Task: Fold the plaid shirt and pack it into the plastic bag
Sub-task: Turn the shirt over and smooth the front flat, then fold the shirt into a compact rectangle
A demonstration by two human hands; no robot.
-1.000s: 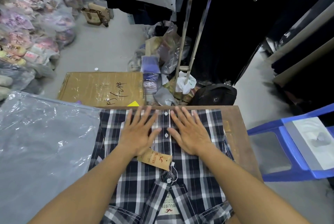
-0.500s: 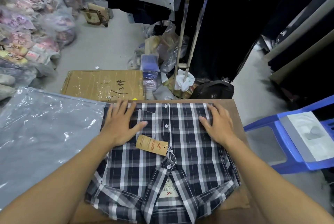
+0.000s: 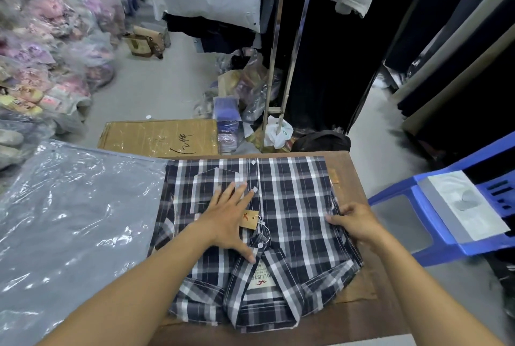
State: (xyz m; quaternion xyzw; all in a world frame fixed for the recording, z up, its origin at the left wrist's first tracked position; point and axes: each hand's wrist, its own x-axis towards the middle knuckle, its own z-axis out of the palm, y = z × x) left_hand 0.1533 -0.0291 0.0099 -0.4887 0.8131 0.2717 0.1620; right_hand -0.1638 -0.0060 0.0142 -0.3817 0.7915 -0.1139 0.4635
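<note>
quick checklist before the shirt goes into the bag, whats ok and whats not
1. Plaid shirt folded into a compact rectangle, collar toward the person: ok.
2. Left hand flat on the shirt front, pinning it down: ok.
3. Right hand gripping the shirt's right edge: ok.
4. Hang tag lies on top of the shirt, partly under the left hand; could snag on entry: not ok.
5. Plastic bag lies flat left of the shirt; whether its mouth is open: cannot tell.
6. Sleeves tucked underneath: cannot tell.
</note>
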